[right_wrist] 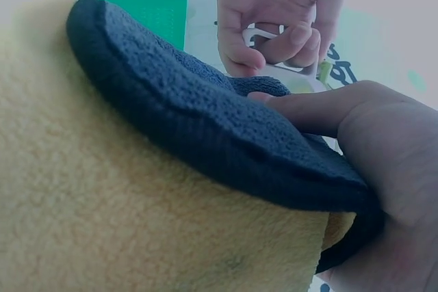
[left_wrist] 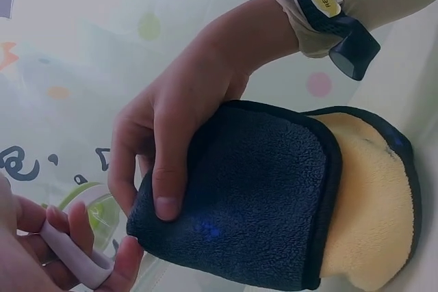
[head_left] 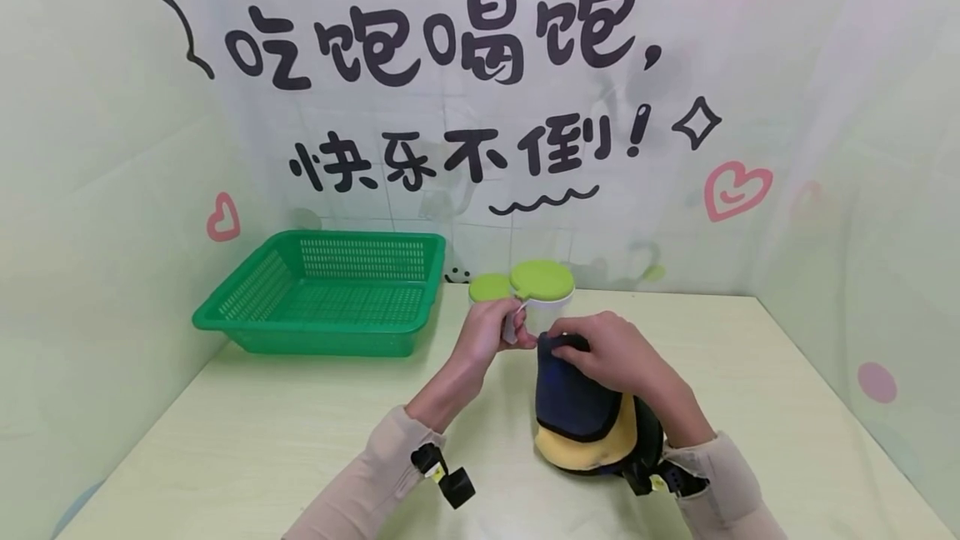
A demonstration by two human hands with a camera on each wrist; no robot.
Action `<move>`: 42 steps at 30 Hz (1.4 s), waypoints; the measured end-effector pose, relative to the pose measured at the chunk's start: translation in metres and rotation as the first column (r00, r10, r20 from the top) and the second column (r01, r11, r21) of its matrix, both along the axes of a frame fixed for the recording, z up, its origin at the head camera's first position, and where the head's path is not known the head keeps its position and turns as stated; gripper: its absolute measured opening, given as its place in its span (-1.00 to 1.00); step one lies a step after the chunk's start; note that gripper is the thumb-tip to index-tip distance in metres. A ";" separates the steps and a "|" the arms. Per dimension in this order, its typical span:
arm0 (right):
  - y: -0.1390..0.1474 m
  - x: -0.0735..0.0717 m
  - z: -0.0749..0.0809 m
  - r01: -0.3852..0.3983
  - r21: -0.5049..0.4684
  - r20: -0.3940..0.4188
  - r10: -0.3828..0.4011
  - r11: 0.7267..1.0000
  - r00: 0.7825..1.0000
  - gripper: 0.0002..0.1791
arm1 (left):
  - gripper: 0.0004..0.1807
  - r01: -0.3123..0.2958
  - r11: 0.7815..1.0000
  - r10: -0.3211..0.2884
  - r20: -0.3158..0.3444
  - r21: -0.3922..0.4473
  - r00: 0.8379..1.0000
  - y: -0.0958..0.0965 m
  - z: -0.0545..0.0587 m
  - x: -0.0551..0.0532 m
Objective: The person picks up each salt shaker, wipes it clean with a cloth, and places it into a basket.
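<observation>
My right hand point(head_left: 615, 348) grips the upper end of a folded plush cleaning cloth point(head_left: 576, 394), thumb on its dark blue face. The cloth's other side is yellow point(left_wrist: 373, 203), with black edging, and its lower part hangs down close over the table. To the left, my left hand point(head_left: 483, 336) curls its fingers round a white loop-shaped piece point(left_wrist: 76, 256); I cannot tell what it belongs to. In the left wrist view a left fingertip is right at the cloth's corner. The right wrist view shows the cloth large, partly covering the hand behind it.
Two containers with lime-green lids point(head_left: 542, 280) stand at the back of the table, just behind my hands. A green perforated basket point(head_left: 315, 344) sits at the back left. Printed fabric walls point(head_left: 847, 273) enclose the table point(head_left: 750, 407) on the back and sides.
</observation>
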State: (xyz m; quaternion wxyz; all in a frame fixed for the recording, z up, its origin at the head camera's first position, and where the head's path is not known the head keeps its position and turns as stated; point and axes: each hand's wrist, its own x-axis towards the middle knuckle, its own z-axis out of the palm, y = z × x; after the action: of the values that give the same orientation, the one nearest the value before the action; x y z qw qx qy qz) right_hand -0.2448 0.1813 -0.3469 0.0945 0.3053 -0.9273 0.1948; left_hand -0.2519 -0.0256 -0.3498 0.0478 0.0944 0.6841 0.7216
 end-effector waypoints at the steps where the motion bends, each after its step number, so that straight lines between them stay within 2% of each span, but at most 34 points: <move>1: 0.000 0.000 0.001 0.004 -0.002 -0.013 -0.004 1.000 1.000 -0.84 | -0.64 -0.003 1.000 0.003 0.001 -0.002 1.000 0.000 0.000 0.000; 12: 0.000 0.008 0.010 0.009 -0.124 -0.172 -0.031 0.992 0.985 -0.81 | -0.66 0.005 1.000 -0.005 -0.003 0.000 1.000 0.001 -0.002 -0.001; 16: -0.001 0.009 0.012 -0.004 -0.141 -0.196 -0.024 0.990 0.980 -0.80 | -0.65 0.010 1.000 -0.010 0.002 0.006 1.000 0.001 -0.002 -0.001; 28: -0.003 0.005 0.004 0.007 -0.083 -0.065 -0.013 0.997 0.998 -0.82 | -0.64 0.007 1.000 -0.008 0.013 0.008 1.000 -0.003 0.002 -0.001; 38: -0.003 0.000 0.001 -0.007 -0.036 0.036 0.009 0.999 0.999 -0.86 | -0.64 -0.003 1.000 0.003 0.032 0.015 0.999 -0.005 0.007 0.000; 42: -0.002 0.001 0.003 -0.003 -0.019 0.047 0.004 1.000 0.999 -0.86 | -0.64 0.001 1.000 -0.001 0.029 0.020 1.000 -0.005 0.007 0.000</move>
State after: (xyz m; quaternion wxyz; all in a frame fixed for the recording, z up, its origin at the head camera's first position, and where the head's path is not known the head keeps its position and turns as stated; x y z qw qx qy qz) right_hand -0.2442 0.1798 -0.3441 0.0749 0.3015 -0.9268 0.2110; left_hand -0.2514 -0.0307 -0.3432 0.0570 0.0847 0.6760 0.7298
